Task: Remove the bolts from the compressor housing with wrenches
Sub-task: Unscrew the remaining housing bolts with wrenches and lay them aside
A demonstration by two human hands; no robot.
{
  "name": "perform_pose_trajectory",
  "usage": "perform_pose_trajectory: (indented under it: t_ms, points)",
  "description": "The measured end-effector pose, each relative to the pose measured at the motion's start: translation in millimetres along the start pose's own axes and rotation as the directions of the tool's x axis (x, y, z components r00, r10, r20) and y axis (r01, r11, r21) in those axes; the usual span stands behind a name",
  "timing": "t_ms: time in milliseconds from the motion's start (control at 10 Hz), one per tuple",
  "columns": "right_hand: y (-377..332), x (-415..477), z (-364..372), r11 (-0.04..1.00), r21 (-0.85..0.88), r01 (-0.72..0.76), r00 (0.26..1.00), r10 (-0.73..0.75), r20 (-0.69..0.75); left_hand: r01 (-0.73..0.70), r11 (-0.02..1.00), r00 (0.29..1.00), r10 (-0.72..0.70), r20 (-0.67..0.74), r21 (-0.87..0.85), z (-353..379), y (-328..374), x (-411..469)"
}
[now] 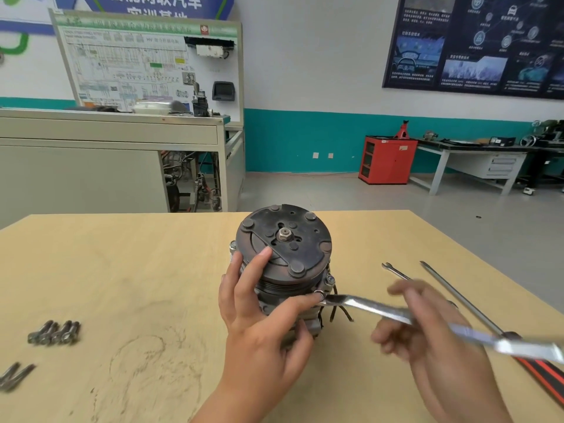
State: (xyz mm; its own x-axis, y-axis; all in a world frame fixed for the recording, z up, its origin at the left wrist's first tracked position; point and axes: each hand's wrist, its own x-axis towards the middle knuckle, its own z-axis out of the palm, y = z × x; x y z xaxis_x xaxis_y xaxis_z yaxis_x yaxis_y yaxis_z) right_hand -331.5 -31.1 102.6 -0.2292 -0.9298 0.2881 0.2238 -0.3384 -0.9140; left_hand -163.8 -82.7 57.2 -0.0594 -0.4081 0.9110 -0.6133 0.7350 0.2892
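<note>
A dark compressor (283,251) stands upright mid-table, its round clutch plate facing up. My left hand (262,315) wraps around its near left side, fingers on the plate edge and housing. A long silver wrench (381,309) has its ring end set on a bolt (319,294) at the housing's near right. Another bolt head (329,280) sits just above it. My right hand (433,337), blurred, holds the wrench shaft. Several removed bolts (55,332) lie at the left of the table.
A small open-end wrench (395,271) and a long screwdriver (464,300) with a red-black handle lie on the right of the wooden table (137,270). More metal pieces (15,377) lie at the near left edge. Beyond the table are a training bench and a red cabinet.
</note>
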Motion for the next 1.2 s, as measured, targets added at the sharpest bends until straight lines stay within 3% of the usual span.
perform_pose_trajectory:
  t_ms: [100,200,300,400,500,600,700,800,900,1000,1100,1200]
  points:
    - [14,41,8,0.999,-0.023,-0.023,0.998,0.021,-0.060,-0.005,1.000,1.000,0.005,0.012,-0.001,0,1,0]
    - [27,68,15,0.995,-0.074,-0.065,0.994,0.071,0.083,-0.021,1.000,0.999,0.021,0.025,-0.003,-2,1,2]
    - [18,77,24,0.968,0.156,-0.197,0.977,0.180,0.115,-0.023,1.000,0.999,0.023,0.034,0.015,-2,0,1]
    - [12,57,10,0.884,0.448,-0.133,0.991,0.117,0.063,-0.008,1.000,0.999,0.008,0.037,0.012,-1,0,0]
    - [11,19,-2,0.920,0.392,0.000,0.999,0.019,-0.044,-0.004,1.000,0.999,0.004,0.035,0.010,-2,0,-1]
    - [15,-12,-5,0.970,0.233,0.064,0.997,-0.051,-0.062,-0.002,1.000,1.000,0.002,0.027,0.016,-2,0,0]
    - [16,-31,6,0.974,0.220,-0.046,0.999,0.046,0.007,-0.005,1.000,1.000,0.004,0.017,0.020,-1,1,1]
    - [21,-42,16,0.992,0.110,-0.060,0.998,0.061,-0.002,-0.003,1.000,1.000,0.003,0.015,0.013,-1,1,0]
    - [9,-38,23,0.963,-0.006,-0.269,0.933,0.262,0.246,-0.005,1.000,1.000,0.005,0.014,0.014,0,0,-1]
    - [6,-31,18,0.941,-0.088,-0.326,0.853,0.333,0.403,-0.009,1.000,1.000,0.008,0.022,0.024,0,-1,-1]
    - [9,-30,5,0.951,-0.279,-0.135,0.841,0.259,0.475,-0.008,0.999,0.999,0.007,0.033,0.031,1,-1,-1]
    - [17,-27,1,0.981,-0.132,-0.144,0.941,0.177,0.288,0.000,1.000,0.999,-0.001,0.037,0.028,1,0,-2]
